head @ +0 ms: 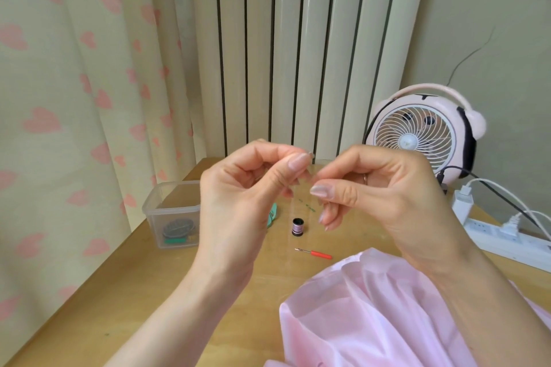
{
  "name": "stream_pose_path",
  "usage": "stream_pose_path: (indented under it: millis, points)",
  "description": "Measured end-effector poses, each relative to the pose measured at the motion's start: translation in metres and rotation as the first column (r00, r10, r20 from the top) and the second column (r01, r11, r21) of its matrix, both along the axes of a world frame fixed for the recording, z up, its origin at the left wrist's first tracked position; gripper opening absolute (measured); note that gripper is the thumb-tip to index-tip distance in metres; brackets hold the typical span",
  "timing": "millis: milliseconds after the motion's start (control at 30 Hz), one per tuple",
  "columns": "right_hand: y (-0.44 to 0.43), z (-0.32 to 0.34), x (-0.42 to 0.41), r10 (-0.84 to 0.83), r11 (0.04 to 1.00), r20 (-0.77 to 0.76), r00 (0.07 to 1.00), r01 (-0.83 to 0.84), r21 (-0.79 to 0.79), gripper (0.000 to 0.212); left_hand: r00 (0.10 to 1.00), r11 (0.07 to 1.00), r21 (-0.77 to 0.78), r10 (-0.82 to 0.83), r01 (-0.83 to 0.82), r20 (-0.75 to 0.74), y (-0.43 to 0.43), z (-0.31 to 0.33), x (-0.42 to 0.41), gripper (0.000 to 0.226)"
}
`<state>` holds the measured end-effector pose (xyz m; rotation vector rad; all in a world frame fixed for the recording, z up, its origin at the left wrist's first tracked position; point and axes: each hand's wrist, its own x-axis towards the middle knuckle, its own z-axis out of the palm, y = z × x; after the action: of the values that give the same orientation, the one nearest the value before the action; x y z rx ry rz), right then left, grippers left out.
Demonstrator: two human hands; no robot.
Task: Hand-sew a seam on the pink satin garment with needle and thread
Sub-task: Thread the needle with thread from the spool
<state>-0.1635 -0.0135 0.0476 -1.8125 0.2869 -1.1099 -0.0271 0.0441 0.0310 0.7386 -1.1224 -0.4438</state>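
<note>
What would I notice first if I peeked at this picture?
Two hands raised in the middle, the left hand and right hand pinching their fingertips close together as if threading something too fine to see. Below them, shiny pink satin garment spills over the wooden table, and a pink desk fan sits at the back right.

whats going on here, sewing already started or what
Not yet, by the look of it. A person holds both hands up over the table, left hand and right hand pinched fingertip to fingertip, likely threading a needle too fine to see. The pink garment lies untouched below; a thread spool and seam ripper sit nearby.
</note>
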Motion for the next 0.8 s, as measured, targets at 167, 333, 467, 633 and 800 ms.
stream_pose_path:
  millis: [167,333,467,633,800]
  points:
    - [0.001,0.001,0.001,-0.028,0.999,-0.015,0.999,0.028,-0.021,0.007,0.998,1.0,0.017,0.001,-0.002,0.065,0.0,0.0,0.001,0.008]
    - [0.001,0.001,-0.002,-0.045,0.998,-0.022,0.999,0.044,-0.042,0.008,0.992,0.99,0.07,-0.118,0.121,-0.049,-0.002,-0.002,0.003,0.008]
    - [0.002,0.004,-0.005,-0.042,0.992,0.077,0.996,0.051,-0.115,0.006,0.96,0.964,0.051,-0.252,0.259,-0.122,-0.002,-0.002,0.003,0.01]
    - [0.012,0.007,-0.004,-0.137,0.941,0.18,0.974,0.185,-0.283,0.009,0.946,0.948,-0.057,-0.317,0.313,-0.072,0.001,-0.002,-0.001,0.013]
    - [0.019,0.006,-0.003,-0.218,0.881,0.279,0.935,0.311,-0.356,0.002,0.945,0.944,-0.089,-0.322,0.317,-0.054,0.002,0.0,0.0,0.022]
